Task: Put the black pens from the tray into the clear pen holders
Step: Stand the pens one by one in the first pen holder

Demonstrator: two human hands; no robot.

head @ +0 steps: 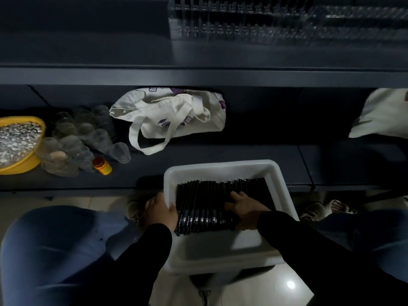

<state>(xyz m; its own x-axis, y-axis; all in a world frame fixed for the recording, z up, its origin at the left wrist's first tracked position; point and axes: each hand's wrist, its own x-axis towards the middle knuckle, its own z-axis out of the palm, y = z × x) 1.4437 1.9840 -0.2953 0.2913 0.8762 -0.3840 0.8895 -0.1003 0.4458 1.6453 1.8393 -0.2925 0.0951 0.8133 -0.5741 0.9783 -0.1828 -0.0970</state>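
Observation:
A white plastic tray (220,167) juts out from the lower dark shelf toward me. Several black pens (207,202) lie side by side in it. My left hand (160,209) grips the tray's left rim. My right hand (245,206) lies on the pens inside the tray, fingers curled around a bunch of them. Clear pen holders (287,21) stand in rows on the upper shelf at the top right, with black pens in the left ones.
On the lower shelf sit a yellow bowl (21,165) of small silvery pieces, clear plastic cups (84,138), an orange bottle (102,165), a white tote bag (172,115) and another white bag (384,113). My knees flank the tray.

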